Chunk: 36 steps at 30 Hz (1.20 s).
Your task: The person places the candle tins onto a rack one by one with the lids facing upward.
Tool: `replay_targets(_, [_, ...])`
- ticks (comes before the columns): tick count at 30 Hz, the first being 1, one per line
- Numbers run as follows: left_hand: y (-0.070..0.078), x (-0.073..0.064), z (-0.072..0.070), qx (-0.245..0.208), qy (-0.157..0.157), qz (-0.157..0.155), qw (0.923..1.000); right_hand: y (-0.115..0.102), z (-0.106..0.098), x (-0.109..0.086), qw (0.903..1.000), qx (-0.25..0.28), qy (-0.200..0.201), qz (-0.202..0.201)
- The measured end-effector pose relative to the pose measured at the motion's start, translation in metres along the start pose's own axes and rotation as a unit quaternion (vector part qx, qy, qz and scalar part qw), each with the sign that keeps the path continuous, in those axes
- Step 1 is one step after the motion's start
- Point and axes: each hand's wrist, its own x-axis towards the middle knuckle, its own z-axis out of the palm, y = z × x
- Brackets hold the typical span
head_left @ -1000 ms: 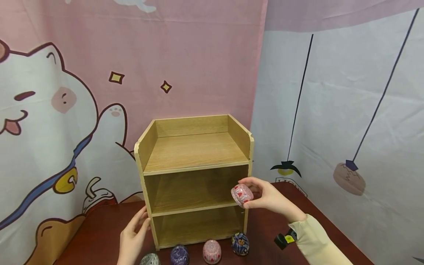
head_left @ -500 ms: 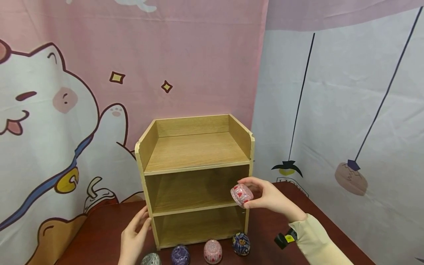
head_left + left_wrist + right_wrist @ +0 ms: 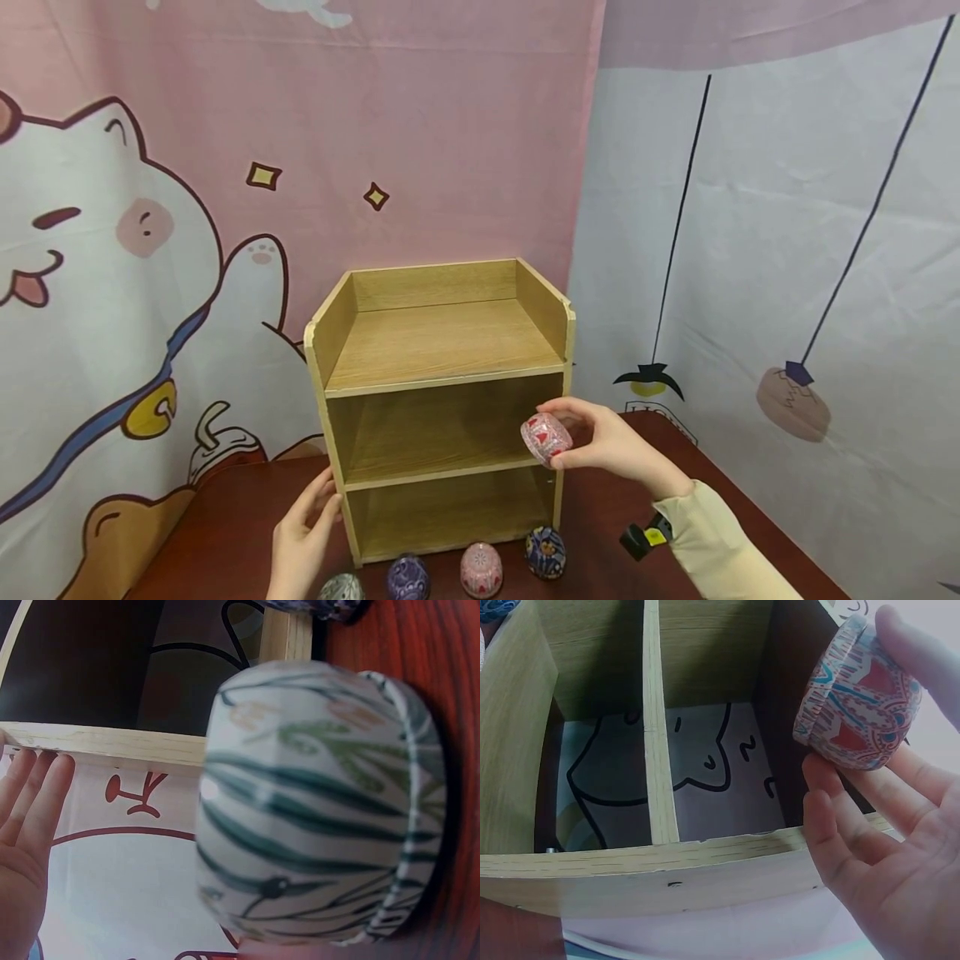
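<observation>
My right hand (image 3: pixel 596 442) pinches a small round tin (image 3: pixel 546 438), pink with red hearts, between thumb and fingers. It is tilted in front of the right side panel of the wooden shelf (image 3: pixel 446 383), level with the middle compartment. In the right wrist view, the tin (image 3: pixel 862 701) hangs over the shelf's edge, its rim to the left. My left hand (image 3: pixel 303 533) lies against the shelf's left side. Straight fingers (image 3: pixel 45 799) touch that panel's edge in the left wrist view. The compartments I see into hold nothing.
Along the shelf's front on the dark red table (image 3: pixel 225 517) stand a grey-green leaf-patterned tin (image 3: pixel 342 587), a purple tin (image 3: pixel 408 577), a pink tin (image 3: pixel 481 571) and a blue patterned tin (image 3: pixel 545 552). A printed cloth (image 3: pixel 465 125) hangs behind.
My right hand has risen very slightly with the pink tin, which has turned a little. The left hand and the shelf stay put.
</observation>
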Motion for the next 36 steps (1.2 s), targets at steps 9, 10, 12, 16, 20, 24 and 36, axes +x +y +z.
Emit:
replay_targets(9, [0.000, -0.001, 0.001, -0.003, 0.004, 0.005, 1.0000, 0.000, -0.001, 0.003, 0.9996, 0.017, -0.020, -0.011])
replay_targets(10, [0.000, -0.002, 0.001, -0.005, 0.004, 0.004, 1.0000, 0.000, -0.001, 0.003, 0.9996, 0.016, -0.020, -0.012])
replay_targets(12, [0.000, -0.002, 0.001, -0.004, 0.004, 0.006, 1.0000, -0.001, -0.001, 0.003, 0.9997, 0.014, -0.020, -0.011])
replay_targets(16, [0.001, -0.002, 0.001, -0.003, 0.004, 0.004, 1.0000, -0.004, -0.002, 0.004, 0.9998, 0.009, -0.018, -0.008])
replay_targets(20, [0.001, -0.001, 0.001, 0.002, 0.004, 0.002, 1.0000, -0.005, -0.002, 0.006, 0.9998, 0.004, -0.016, -0.006])
replay_targets(24, [0.001, 0.000, 0.001, 0.008, 0.006, 0.010, 0.9999, -0.007, -0.001, 0.007, 0.9999, 0.004, -0.016, -0.001])
replay_targets(36, [0.002, -0.001, -0.001, -0.004, 0.002, 0.001, 1.0000, -0.012, 0.002, 0.012, 0.9997, 0.008, -0.018, 0.011])
